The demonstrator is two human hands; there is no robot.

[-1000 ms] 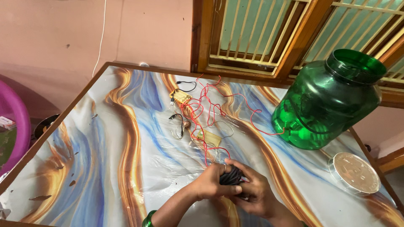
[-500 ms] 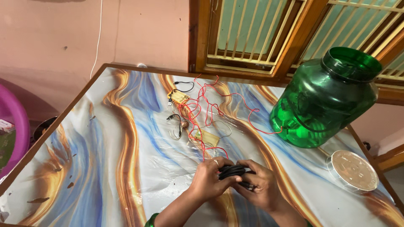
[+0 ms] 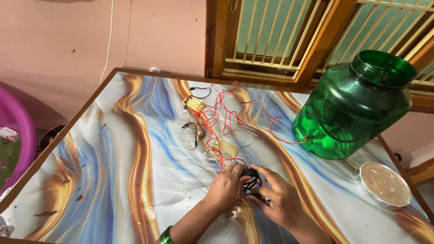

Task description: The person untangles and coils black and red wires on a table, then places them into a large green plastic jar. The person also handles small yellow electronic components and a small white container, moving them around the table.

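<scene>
We've got both hands, left hand (image 3: 227, 187) and right hand (image 3: 280, 199), pinched round a black cable coil (image 3: 251, 180), red wires (image 3: 217, 119) at 12 o'clock, green jar (image 3: 352, 108) at 2.

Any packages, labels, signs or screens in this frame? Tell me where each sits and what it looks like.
No labels, signs or screens show.
Green jar: far right of the table, large translucent plastic container, open mouth, tilted.
Round lid: on the table in front of the jar, clear rim, brownish top.
Small packet: far left, beyond the table by a pink tub, mostly cut off, reddish and white; too small to tell more.
</scene>
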